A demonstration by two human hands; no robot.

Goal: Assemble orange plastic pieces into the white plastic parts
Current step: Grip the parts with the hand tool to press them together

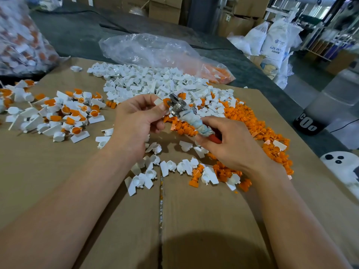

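We hold the work up over the cardboard (116, 220), between the two heaps. Our left hand (136, 121) pinches a white part (158, 101) between thumb and curled fingers, with an orange piece (166, 101) sitting at its open end, turned toward the right. Our right hand (233, 144) is wrapped round the handle of a tool (191, 119), whose cloth-bound shaft ends in a metal head (177, 106). What matters here is the line of that tool: its long axis runs from our right palm, low and to the right, up and to the left, and the head meets the orange piece right at the left fingertips. So the piece lies straight ahead of the right hand's grip, along the shaft, and the left hand is the one touching it. We judge the step in hand to be seating the orange piece in the white part, with a push along that same slanted line while the left hand braces against it. Whether the piece is already fully home we cannot tell, since the head hides the joint. Loose white parts (155, 80) lie beyond our hands, loose orange pieces (242, 117) to the right, and joined pairs (68, 113) well off to the left.
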